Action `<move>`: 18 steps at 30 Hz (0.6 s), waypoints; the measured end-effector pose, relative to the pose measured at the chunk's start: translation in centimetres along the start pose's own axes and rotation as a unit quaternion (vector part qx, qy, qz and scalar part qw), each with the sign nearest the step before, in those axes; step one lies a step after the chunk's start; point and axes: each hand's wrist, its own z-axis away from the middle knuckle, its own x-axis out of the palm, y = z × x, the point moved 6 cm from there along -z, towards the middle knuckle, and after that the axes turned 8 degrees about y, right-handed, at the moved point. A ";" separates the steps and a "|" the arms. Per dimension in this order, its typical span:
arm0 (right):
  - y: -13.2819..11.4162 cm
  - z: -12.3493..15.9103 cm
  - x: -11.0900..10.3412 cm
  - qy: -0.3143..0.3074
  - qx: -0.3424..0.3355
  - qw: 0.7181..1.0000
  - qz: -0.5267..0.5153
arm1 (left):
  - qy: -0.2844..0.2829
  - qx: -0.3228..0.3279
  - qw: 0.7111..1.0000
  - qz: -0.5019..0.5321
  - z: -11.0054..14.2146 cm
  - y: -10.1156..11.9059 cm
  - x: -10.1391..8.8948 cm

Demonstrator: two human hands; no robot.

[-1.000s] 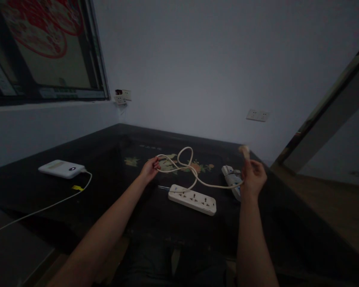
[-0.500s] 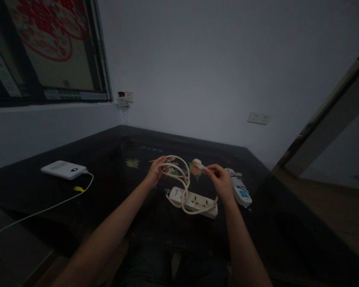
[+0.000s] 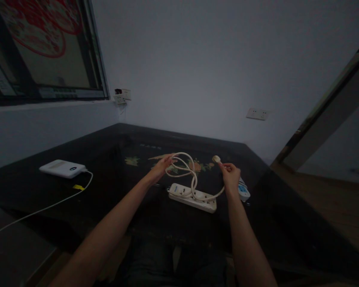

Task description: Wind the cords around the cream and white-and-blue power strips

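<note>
Cream power cord [image 3: 194,184], looped in the air between a person's two bare hands, in a dim room. Behind everything is a pale wall [image 3: 179,71], with a window [image 3: 48,73] bearing red patterned decorations at upper left. Below spreads a glossy black table [image 3: 107,159] painted with flowers near its middle.

The cord is held low over this surface, stretching left to right in crossing loops, so it has no single straight axis. The left hand [image 3: 163,165] has its fingers closed on the left side of the loops; their tips are partly hidden. The right hand [image 3: 231,175] pinches the other end just behind the plug [image 3: 216,159], which juts up and leftward past the fingertips, toward the loops but apart from them. This makes the right hand the nearer one to the plug.

Beneath and between the hands lies a white power strip [image 3: 194,204], slanting from farther left to nearer right. Loops of cord cross over it and hide some sockets. On the table's left rests a white box-like device [image 3: 62,169] with a thin lead [image 3: 48,208]. Partly covered by the right hand is a second, blue-faced strip [image 3: 243,192]. Smallest is a yellow tag [image 3: 78,187] by the lead.
</note>
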 end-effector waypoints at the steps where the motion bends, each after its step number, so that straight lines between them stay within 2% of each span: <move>1: 0.1 0.1 0.1 -0.006 0.003 1.000 -0.006 | 0.002 0.008 1.000 -0.019 0.0 -0.2 -0.1; 10: -2.2 1.6 2.1 -0.165 0.013 0.981 -0.105 | 0.035 0.076 0.984 -0.160 -0.8 -1.7 -0.5; 14: -4.1 2.9 2.6 -0.229 -0.018 0.967 -0.109 | 0.030 0.101 0.975 -0.193 -0.4 -1.7 -0.2; 18: -5.7 4.7 3.5 -0.278 -0.069 0.956 -0.066 | 0.021 0.132 0.970 -0.205 0.2 -1.3 0.5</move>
